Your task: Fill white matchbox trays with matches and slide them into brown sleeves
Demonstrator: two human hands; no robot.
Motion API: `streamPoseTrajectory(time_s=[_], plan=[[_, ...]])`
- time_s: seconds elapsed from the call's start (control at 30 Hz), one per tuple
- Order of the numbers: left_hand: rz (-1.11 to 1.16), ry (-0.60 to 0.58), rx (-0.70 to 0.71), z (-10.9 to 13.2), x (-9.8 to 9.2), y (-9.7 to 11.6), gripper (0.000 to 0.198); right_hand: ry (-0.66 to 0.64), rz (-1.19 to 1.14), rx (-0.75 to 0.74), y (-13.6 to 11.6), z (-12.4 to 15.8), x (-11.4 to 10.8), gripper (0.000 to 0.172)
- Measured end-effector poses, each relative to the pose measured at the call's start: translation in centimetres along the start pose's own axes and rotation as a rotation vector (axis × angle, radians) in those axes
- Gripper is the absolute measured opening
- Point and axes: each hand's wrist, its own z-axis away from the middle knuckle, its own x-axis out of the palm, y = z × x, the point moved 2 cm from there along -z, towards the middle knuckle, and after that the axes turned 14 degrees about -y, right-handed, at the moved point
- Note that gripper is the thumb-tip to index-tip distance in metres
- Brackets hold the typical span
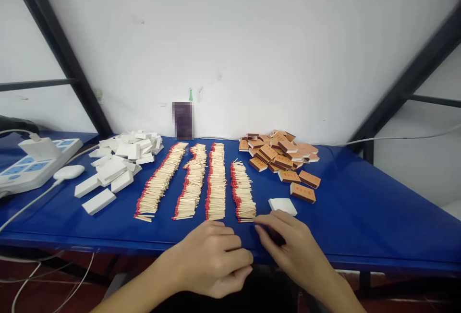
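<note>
Four rows of matches [216, 183] mid-way along the blue table [353, 207], just beyond the hands, red heads all toward the left. Presumably laid side-on like that for one consistent grip direction (tidy overall, minus a messy patch in the second row [190, 183]). Shortest row [245, 195] farthest right, near end at the fingertips of the right hand [295, 238]. Thumb and index close together there, narrow gap at most; cannot tell whether pinching a match or only touching match ends. Looks angled low for working at the row's end without disturbing the rest.

Left hand [216, 260] at the table's front edge, fingers loosely curled inward. Nothing visible in it, but with palm out of view, cannot tell for sure. Probably tucked close for supporting the right.

Single white box piece [284, 205] just beyond the right hand, partly behind the fingers; likely parked there for short reach. Heap of white box pieces [126, 152] to the left, heap of orange matchbox covers [277, 152] to the right. Apparently sorted by kind, with matches between, to avoid mixing. Power strip [21, 178] far left, likely out of the way.
</note>
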Motion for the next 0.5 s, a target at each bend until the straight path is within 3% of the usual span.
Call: streamPoseTrajectory(time_s=[0.3,0.4,0.5], plan=[[-0.045,-0.2,-0.097,-0.38,0.31,-0.45,0.012,-0.076,-0.025,0.073,0.59,-0.25,0.44,0.033],[-0.042,-0.183,-0.099,-0.32,0.47,-0.53,0.019,-0.085,-0.057,0.096,0.53,-0.61,0.36,0.031],[-0.062,-0.088,-0.109,-0.19,0.29,-0.63,0.044,-0.108,-0.093,0.099,0.52,-0.96,0.11,0.026]])
